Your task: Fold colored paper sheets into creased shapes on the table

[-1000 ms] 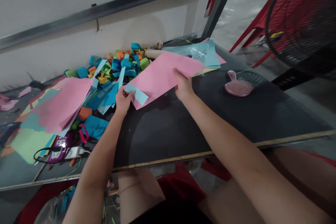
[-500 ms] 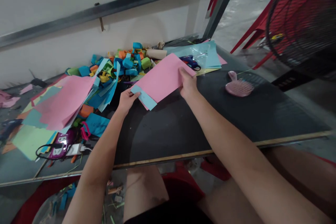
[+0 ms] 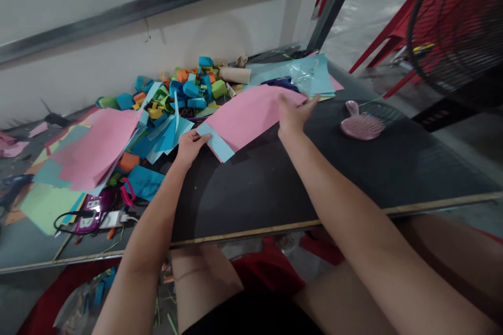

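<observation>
A pink paper sheet (image 3: 247, 112) is held slightly above the black tabletop, bowed upward along its length. Across its left end lies a light blue paper strip (image 3: 217, 142). My left hand (image 3: 190, 146) pinches that end, thumb on top of the strip and fingers beneath. At the opposite end my right hand (image 3: 291, 116) has its thumb over the pink sheet, while its other fingers reach out past the right edge. Behind the sheet, a dark blue tool (image 3: 281, 82) is partly covered.
Folded coloured paper pieces (image 3: 192, 89) are heaped by the wall. Loose pink sheets (image 3: 98, 144), a purple power socket (image 3: 93, 214) and a white charger (image 3: 113, 219) lie left. A pink hairbrush (image 3: 361, 126) rests right, near a black fan (image 3: 458, 36). The table's front edge (image 3: 251, 233) is close.
The pink sheet has gone from nearly flat to bowed upward. My right hand has shifted slightly right and its fingers now extend outward. My left hand keeps its pinch.
</observation>
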`<state>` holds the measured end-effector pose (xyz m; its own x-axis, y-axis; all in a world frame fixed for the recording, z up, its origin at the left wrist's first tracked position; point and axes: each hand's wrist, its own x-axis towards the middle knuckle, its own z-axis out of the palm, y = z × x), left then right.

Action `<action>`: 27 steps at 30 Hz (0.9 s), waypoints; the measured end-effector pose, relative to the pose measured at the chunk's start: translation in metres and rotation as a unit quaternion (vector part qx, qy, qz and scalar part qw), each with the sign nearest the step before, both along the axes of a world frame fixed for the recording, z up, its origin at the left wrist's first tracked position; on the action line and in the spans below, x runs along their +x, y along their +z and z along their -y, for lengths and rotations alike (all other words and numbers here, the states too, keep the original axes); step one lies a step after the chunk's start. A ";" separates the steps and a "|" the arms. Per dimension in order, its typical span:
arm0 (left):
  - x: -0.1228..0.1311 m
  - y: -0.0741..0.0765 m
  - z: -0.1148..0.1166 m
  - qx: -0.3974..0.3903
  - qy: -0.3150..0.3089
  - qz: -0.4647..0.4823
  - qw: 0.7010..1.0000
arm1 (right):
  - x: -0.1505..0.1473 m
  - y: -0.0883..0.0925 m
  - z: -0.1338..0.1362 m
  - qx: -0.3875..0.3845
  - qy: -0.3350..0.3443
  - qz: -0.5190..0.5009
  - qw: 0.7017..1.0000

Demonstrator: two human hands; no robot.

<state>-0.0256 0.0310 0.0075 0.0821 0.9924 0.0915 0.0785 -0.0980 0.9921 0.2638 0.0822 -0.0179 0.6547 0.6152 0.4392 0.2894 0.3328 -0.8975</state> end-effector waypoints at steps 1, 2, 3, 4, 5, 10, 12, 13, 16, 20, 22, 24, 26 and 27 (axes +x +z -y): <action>0.001 0.000 0.001 0.002 -0.006 0.000 1.000 | 0.000 0.009 0.009 0.002 -0.083 0.021 0.996; 0.002 0.001 0.002 0.004 -0.013 0.000 1.000 | -0.001 0.019 0.019 0.024 -0.134 0.066 0.988; 0.002 0.001 0.003 0.004 -0.022 -0.003 1.000 | -0.004 0.029 0.029 0.050 -0.148 0.137 0.978; 0.003 0.001 0.003 0.005 -0.029 -0.007 1.000 | -0.009 0.039 0.040 0.065 -0.128 0.216 0.966; 0.004 0.001 0.004 0.004 -0.037 -0.011 0.999 | -0.015 0.048 0.049 0.062 -0.099 0.281 0.953; 0.005 -0.005 0.001 0.003 -0.057 -0.024 0.998 | -0.037 0.059 0.063 -0.047 -0.012 0.431 0.901; 0.003 -0.007 -0.001 0.001 -0.058 -0.025 0.998 | -0.036 0.052 0.056 -0.060 0.048 0.455 0.887; 0.003 -0.007 -0.001 -0.002 -0.062 -0.027 0.998 | -0.036 0.047 0.052 -0.064 0.083 0.460 0.882; 0.002 -0.005 0.001 -0.007 -0.071 -0.038 0.997 | -0.040 0.040 0.047 -0.052 0.187 0.457 0.868; 0.005 0.001 0.008 -0.032 -0.118 -0.040 0.992 | -0.061 0.044 0.058 -0.009 0.336 0.422 0.842; 0.008 0.002 0.011 -0.049 -0.150 -0.041 0.987 | -0.069 0.048 0.065 -0.049 0.389 0.400 0.829; 0.011 0.003 0.012 -0.048 -0.155 -0.056 0.985 | -0.073 0.050 0.070 -0.114 0.408 0.386 0.819; 0.014 0.003 0.013 -0.035 -0.139 -0.061 0.988 | -0.074 0.051 0.071 -0.150 0.393 0.376 0.826; 0.015 0.004 0.013 -0.032 -0.131 -0.054 0.989 | -0.074 0.051 0.072 -0.148 0.375 0.368 0.838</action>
<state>-0.0103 0.0175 0.0111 0.3425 0.9395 0.0069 0.1641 -0.0671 0.9842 0.1893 0.0107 0.0333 -0.3455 0.8858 0.3098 0.6097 0.4628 -0.6434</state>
